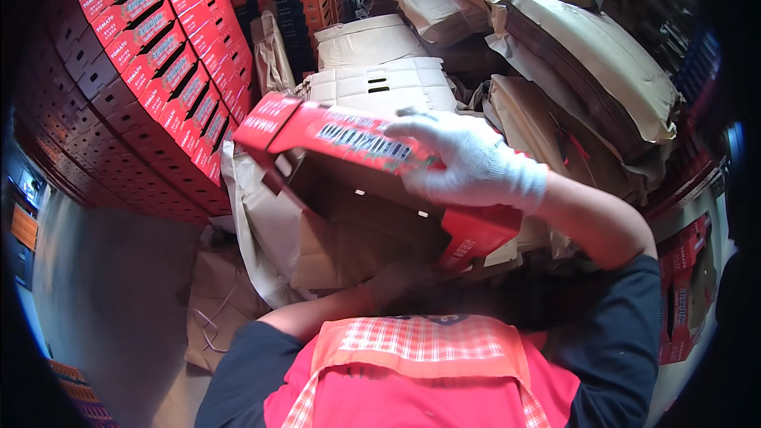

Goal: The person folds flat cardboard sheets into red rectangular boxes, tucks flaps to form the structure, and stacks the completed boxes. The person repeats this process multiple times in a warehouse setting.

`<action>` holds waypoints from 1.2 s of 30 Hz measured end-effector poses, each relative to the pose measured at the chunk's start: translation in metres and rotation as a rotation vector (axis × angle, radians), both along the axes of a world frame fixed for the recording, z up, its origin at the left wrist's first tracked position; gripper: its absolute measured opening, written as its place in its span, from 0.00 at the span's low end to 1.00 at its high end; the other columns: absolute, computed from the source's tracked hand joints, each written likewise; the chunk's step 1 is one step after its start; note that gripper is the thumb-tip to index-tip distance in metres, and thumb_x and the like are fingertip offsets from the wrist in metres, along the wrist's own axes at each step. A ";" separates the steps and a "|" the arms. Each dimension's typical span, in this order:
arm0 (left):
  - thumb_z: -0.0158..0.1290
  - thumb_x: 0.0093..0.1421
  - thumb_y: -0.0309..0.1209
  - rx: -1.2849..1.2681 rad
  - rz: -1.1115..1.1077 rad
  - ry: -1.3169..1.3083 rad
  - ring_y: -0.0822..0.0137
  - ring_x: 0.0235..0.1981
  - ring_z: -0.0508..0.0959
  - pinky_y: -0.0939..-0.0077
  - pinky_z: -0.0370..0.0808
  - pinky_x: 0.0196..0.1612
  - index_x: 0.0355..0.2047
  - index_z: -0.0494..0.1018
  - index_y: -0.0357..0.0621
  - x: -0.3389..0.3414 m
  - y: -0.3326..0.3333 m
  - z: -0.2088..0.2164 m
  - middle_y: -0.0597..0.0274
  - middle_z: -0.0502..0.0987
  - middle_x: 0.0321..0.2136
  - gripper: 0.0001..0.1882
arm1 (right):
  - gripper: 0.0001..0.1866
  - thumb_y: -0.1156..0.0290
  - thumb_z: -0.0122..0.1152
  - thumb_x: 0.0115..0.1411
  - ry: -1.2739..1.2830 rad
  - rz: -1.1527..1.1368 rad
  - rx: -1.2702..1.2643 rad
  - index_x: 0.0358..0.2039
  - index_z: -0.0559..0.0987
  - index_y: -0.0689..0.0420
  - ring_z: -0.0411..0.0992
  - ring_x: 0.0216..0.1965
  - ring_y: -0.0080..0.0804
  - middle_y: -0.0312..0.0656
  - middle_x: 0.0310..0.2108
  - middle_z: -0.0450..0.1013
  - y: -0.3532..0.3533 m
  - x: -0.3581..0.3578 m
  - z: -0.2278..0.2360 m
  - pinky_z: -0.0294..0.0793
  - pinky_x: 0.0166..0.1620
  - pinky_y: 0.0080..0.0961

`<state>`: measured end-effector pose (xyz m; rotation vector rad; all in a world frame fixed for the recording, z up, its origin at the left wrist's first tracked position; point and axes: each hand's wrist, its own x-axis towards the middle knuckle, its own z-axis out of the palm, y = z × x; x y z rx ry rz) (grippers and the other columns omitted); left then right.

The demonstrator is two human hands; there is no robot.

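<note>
In the head view, a red box (361, 214) with a brown inside is tilted, its open side toward the person, in front of a stack of pale cardboard sheets (380, 87). The gloved right hand (468, 158) lies over the red printed wall, fingers spread and bent across it; how firmly they hold cannot be told. The left hand (400, 279) is near the box's lower edge, dark and blurred, so its fingers cannot be read.

The box looks largely shaped: its long printed wall and both red ends stand up. Whether the side nearest the person is folded is unclear. Shaped red boxes (162, 55) stand in tall stacks at left, while paper-wrapped bundles (587, 55) lie piled at right, seemingly flat stock.

The box's underside is hidden, so what bears it cannot be told. Shadow swallows the space between the box and the apron (420, 349), and the red boxes (680, 293) at far right are partly cut off.
</note>
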<state>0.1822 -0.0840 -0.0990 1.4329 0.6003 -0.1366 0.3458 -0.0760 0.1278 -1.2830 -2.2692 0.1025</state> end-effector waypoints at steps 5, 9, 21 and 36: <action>0.62 0.45 0.55 1.788 0.272 -0.709 0.36 0.62 0.65 0.33 0.57 0.63 0.57 0.68 0.34 -0.032 0.000 0.138 0.36 0.66 0.60 0.46 | 0.15 0.62 0.63 0.60 0.239 -0.310 0.323 0.43 0.76 0.57 0.79 0.33 0.45 0.50 0.31 0.77 0.036 0.015 -0.031 0.77 0.39 0.35; 0.57 0.39 0.74 1.751 0.198 -0.136 0.40 0.58 0.68 0.46 0.60 0.62 0.53 0.69 0.26 0.008 0.065 0.197 0.34 0.70 0.52 0.60 | 0.16 0.66 0.65 0.59 0.154 -0.411 0.221 0.43 0.72 0.58 0.79 0.34 0.42 0.49 0.32 0.78 0.028 0.035 -0.025 0.77 0.39 0.34; 0.62 0.39 0.66 1.535 0.134 -0.290 0.54 0.26 0.82 0.61 0.77 0.31 0.34 0.81 0.50 0.018 0.080 0.194 0.54 0.80 0.23 0.35 | 0.15 0.62 0.57 0.63 -0.378 -0.234 0.105 0.22 0.78 0.55 0.74 0.19 0.46 0.46 0.16 0.73 0.011 0.077 0.005 0.73 0.30 0.37; 0.54 0.56 0.64 0.756 0.462 -0.585 0.47 0.61 0.66 0.61 0.63 0.62 0.70 0.46 0.35 0.001 0.088 0.172 0.34 0.63 0.59 0.57 | 0.21 0.52 0.52 0.66 -0.300 -0.271 -0.004 0.44 0.78 0.57 0.78 0.43 0.48 0.51 0.40 0.79 0.045 0.034 -0.015 0.76 0.46 0.42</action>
